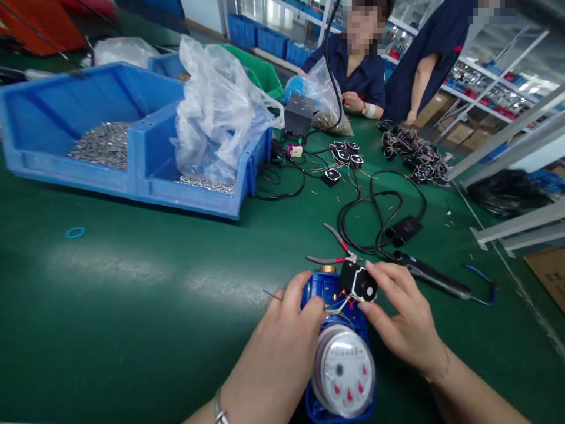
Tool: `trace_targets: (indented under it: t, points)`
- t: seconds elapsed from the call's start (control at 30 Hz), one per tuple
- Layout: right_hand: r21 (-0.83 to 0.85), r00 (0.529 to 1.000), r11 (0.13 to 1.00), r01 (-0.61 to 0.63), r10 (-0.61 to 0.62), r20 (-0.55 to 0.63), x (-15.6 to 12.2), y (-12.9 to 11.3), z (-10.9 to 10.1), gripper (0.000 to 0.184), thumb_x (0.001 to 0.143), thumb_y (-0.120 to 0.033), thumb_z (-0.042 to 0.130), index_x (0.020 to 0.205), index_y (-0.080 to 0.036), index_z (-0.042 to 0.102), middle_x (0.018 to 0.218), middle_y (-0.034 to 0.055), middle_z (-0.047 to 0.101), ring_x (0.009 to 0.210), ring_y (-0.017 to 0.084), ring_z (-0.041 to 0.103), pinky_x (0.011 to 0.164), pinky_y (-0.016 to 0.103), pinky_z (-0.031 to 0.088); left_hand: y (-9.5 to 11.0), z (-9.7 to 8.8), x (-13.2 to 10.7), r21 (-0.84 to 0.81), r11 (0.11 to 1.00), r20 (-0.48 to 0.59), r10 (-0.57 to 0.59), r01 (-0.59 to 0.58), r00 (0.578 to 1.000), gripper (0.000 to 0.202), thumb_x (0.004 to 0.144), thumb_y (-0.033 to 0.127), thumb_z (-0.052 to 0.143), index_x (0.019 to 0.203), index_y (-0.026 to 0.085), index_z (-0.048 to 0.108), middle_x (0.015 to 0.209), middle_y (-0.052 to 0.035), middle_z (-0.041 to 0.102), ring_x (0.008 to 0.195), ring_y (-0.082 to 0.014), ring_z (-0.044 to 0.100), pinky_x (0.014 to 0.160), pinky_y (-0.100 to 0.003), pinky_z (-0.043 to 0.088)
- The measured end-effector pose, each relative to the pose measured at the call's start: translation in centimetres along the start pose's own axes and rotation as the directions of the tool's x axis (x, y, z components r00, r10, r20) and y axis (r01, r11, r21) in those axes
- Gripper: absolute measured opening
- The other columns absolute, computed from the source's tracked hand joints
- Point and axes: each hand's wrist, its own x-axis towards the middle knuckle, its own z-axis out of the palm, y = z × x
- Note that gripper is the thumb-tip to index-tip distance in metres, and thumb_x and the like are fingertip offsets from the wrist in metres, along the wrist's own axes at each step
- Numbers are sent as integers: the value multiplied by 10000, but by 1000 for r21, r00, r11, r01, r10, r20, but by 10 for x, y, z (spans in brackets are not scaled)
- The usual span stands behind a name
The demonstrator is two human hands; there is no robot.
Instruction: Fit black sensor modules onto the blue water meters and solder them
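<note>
A water meter with a blue body and a round dial with red pointers lies on the bench at the bottom centre. My left hand is closed on the left edge of its blue housing; a thin dark wire sticks out by the fingers. Between the thumb and fingers of my right hand is a small black box with a white-edged face, tilted over the housing. Red, white and yellow wires run between box and housing. A brass fitting shows at the housing's far end.
Red-and-grey cutting pliers lie just beyond the meter. A corded black hand tool is at the right, its cable coiled. Blue bins of metal parts stand left. Wired black boxes pile up farther back, near two people.
</note>
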Motion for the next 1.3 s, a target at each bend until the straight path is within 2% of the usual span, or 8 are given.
trace_targets:
  t: [0.17, 0.27, 0.37, 0.67, 0.87, 0.97, 1.13, 1.3]
  points:
    - [133, 982, 990, -53, 28, 186, 2, -5, 1, 515, 859, -266, 577, 1333, -196, 390, 1218, 74, 443, 1132, 204, 405, 958, 345, 362, -6, 7, -21, -93, 989, -33, 115, -118, 993, 226, 910, 132, 344, 1036, 175, 527, 1332, -118, 310, 1224, -295, 335, 953, -480, 429]
    - [128, 962, 991, -44, 8, 273, 2, -5, 1, 497, 856, -264, 584, 1316, -208, 405, 1203, 67, 457, 1131, 214, 394, 954, 377, 362, -9, 12, -28, -75, 984, -73, 158, -164, 985, 291, 924, 151, 286, 1065, 154, 539, 1309, -150, 354, 1223, -286, 357, 902, -427, 488]
    - [109, 945, 993, -41, 3, 328, 2, -5, 2, 488, 843, -261, 606, 1294, -212, 425, 1185, 61, 472, 1125, 218, 392, 951, 395, 361, -10, 19, -31, -72, 978, -104, 189, -197, 976, 339, 917, 151, 256, 1040, 145, 572, 1300, -162, 394, 1233, -295, 358, 880, -432, 505]
    - [52, 889, 992, -114, 79, 452, 9, -9, -5, 489, 841, -317, 611, 1292, -238, 439, 1163, 35, 472, 1110, 196, 398, 929, 342, 365, -12, 21, -34, -71, 979, -217, 169, -189, 961, 361, 920, 149, 270, 1033, 177, 612, 1233, -136, 507, 1205, -283, 418, 707, -332, 591]
    - [-4, 884, 995, -98, 89, 458, 7, -13, -6, 500, 838, -325, 615, 1296, -238, 433, 1178, 37, 463, 1117, 199, 398, 922, 338, 363, -14, 29, -35, -74, 980, -182, 172, -187, 968, 338, 907, 144, 299, 992, 179, 624, 1257, -122, 496, 1221, -269, 404, 674, -292, 599]
    - [-34, 900, 993, -116, 120, 420, 6, -13, -5, 487, 836, -330, 616, 1285, -243, 448, 1161, 40, 475, 1105, 208, 411, 916, 350, 363, -15, 33, -36, -61, 979, -248, 174, -195, 953, 356, 918, 163, 273, 974, 183, 624, 1244, -124, 507, 1212, -279, 414, 590, -272, 601]
    - [-49, 897, 989, -139, 147, 418, 8, -15, -6, 456, 847, -333, 600, 1272, -246, 460, 1156, 47, 481, 1097, 213, 418, 915, 357, 364, -16, 32, -35, -79, 979, -238, 165, -188, 957, 350, 933, 179, 277, 1019, 195, 616, 1244, -120, 512, 1177, -295, 454, 596, -299, 604]
    - [-51, 892, 990, -131, 140, 431, 8, -14, -7, 444, 851, -340, 592, 1265, -242, 466, 1162, 46, 480, 1103, 212, 416, 924, 351, 356, -16, 34, -35, -80, 977, -300, 165, -197, 940, 382, 932, 168, 246, 987, 204, 623, 1225, -113, 526, 1177, -288, 456, 561, -275, 597]
